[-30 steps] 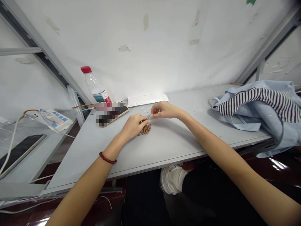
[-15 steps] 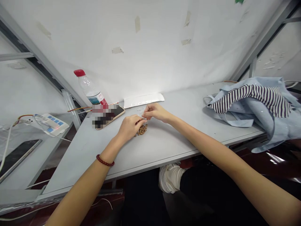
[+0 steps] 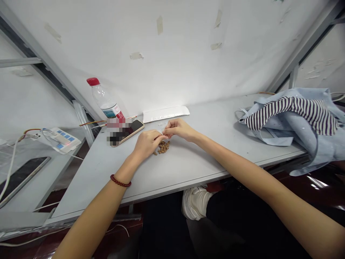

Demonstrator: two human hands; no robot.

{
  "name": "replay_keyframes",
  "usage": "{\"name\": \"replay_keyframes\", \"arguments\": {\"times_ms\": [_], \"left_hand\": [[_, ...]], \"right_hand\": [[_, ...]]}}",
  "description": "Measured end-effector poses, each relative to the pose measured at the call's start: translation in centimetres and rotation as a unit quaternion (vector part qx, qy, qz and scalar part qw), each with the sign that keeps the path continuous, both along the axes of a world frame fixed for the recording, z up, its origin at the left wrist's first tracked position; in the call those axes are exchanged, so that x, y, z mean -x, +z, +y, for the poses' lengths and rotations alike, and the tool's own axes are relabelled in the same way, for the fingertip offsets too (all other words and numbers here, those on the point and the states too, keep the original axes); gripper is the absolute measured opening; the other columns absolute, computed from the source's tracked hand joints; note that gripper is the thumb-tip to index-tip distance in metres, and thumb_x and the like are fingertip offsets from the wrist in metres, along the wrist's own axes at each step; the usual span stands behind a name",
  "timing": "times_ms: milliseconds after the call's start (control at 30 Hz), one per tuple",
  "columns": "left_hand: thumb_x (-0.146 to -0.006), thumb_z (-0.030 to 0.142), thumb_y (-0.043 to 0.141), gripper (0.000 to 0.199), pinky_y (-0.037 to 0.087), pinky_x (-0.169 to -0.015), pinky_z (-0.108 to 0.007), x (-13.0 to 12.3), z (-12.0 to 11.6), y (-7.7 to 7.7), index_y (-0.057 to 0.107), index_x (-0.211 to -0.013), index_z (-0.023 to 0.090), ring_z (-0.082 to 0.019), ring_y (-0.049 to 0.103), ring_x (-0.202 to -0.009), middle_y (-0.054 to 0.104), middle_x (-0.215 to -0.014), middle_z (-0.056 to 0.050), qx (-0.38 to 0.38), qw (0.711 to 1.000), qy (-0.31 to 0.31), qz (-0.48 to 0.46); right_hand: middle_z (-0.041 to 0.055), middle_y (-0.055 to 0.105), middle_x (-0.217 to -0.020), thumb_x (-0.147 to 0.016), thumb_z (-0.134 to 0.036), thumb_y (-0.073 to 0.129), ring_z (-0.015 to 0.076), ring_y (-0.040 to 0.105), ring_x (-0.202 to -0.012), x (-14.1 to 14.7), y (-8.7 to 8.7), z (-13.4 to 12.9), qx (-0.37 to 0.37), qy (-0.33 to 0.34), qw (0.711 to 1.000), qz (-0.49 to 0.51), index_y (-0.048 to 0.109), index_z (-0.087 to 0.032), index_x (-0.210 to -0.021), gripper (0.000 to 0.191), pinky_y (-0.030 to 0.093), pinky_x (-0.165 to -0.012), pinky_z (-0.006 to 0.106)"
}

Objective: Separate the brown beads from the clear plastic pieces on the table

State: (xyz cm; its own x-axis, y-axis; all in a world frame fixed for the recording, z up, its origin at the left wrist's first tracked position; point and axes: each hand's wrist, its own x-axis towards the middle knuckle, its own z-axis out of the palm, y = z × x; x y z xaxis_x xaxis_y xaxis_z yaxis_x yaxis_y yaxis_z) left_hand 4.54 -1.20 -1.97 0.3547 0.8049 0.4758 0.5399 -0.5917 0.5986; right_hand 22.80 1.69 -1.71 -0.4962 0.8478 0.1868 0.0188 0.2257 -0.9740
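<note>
At our far left, a dark phone (image 3: 24,176) lies on the side surface (image 3: 51,163), and beyond it we see a white power strip (image 3: 63,139) with blue sockets. A red-capped bottle (image 3: 102,98) stands at the back of our grey worktop (image 3: 205,162), just beside a light-edged phone (image 3: 134,129) that is partly blurred out. Our left hand (image 3: 147,144), with a dark red bracelet (image 3: 120,181) on the wrist, has its thumb and fingers pinched together on clear plastic (image 3: 162,128). Small brown pieces (image 3: 163,146) lie loose in a little heap on the worktop, just on the near side of our fingertips. Behind the plastic, a flat white packet (image 3: 165,114) lies near the wall. Our right hand (image 3: 178,128) pinches the same plastic, its fingertips close against our left ones. Well apart at the right, light blue cloth (image 3: 309,144) with a striped part (image 3: 285,108) lies crumpled, hanging over the edge.
</note>
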Motion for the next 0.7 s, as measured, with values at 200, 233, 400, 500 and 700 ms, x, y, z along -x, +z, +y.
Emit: {"name": "replay_keyframes", "arguments": {"times_ms": [200, 233, 400, 500, 700], "left_hand": [[-0.079, 0.026, 0.063, 0.017, 0.033, -0.061, -0.028, 0.1, 0.1, -0.1, 0.075, -0.067, 0.022, -0.015, 0.049, -0.059, 0.066, -0.066, -0.003, -0.005, 0.998, 0.016, 0.058], [-0.080, 0.027, 0.061, 0.019, 0.033, -0.061, -0.028, 0.0, 0.1, -0.1, 0.074, -0.068, 0.021, -0.015, 0.049, -0.059, 0.066, -0.066, -0.003, -0.005, 0.997, 0.023, 0.077], [-0.081, 0.042, 0.062, 0.028, 0.033, -0.059, -0.029, -0.2, -0.1, 0.2, 0.070, -0.069, 0.018, -0.015, 0.050, -0.057, 0.064, -0.063, -0.003, 0.060, 0.987, 0.032, 0.145], [-0.078, 0.046, 0.063, 0.030, 0.032, -0.057, -0.028, -0.6, -0.6, 0.1, 0.067, -0.069, 0.018, -0.015, 0.049, -0.056, 0.060, -0.061, -0.001, 0.088, 0.980, 0.040, 0.175], [-0.079, 0.042, 0.061, 0.024, 0.033, -0.059, -0.030, -1.7, -0.9, -0.6, 0.063, -0.071, 0.019, -0.019, 0.054, -0.065, 0.062, -0.069, -0.003, 0.044, 0.973, 0.060, 0.218]], "right_hand": [[0.0008, 0.061, -0.059, -0.070, -0.021, 0.065, 0.0124, 0.056, -0.059, 0.3, -0.4, -0.3, 0.000, -0.007, 1.000, -0.013, 0.056, -0.017, -0.064, 0.012, 0.046, -0.059, 0.028], [0.0008, 0.060, -0.059, -0.070, -0.021, 0.064, 0.0123, 0.056, -0.059, 0.4, -0.3, -0.3, -0.008, -0.010, 1.000, -0.023, 0.056, -0.017, -0.064, 0.011, 0.045, -0.058, 0.027], [0.0007, 0.058, -0.066, -0.066, -0.016, 0.062, 0.0120, 0.052, -0.062, 0.0, 0.0, 0.5, -0.115, -0.104, 0.980, -0.122, 0.051, -0.018, -0.066, 0.011, 0.038, -0.057, 0.026], [0.0001, 0.057, -0.068, -0.066, -0.016, 0.060, 0.0116, 0.048, -0.062, -0.5, -0.2, 1.1, -0.175, -0.132, 0.953, -0.208, 0.048, -0.018, -0.067, 0.012, 0.034, -0.056, 0.026], [0.0025, 0.061, -0.071, -0.069, -0.020, 0.058, 0.0123, 0.047, -0.062, -1.1, -0.8, 1.6, -0.232, -0.095, 0.900, -0.357, 0.052, -0.018, -0.069, 0.007, 0.030, -0.056, 0.026]]}}
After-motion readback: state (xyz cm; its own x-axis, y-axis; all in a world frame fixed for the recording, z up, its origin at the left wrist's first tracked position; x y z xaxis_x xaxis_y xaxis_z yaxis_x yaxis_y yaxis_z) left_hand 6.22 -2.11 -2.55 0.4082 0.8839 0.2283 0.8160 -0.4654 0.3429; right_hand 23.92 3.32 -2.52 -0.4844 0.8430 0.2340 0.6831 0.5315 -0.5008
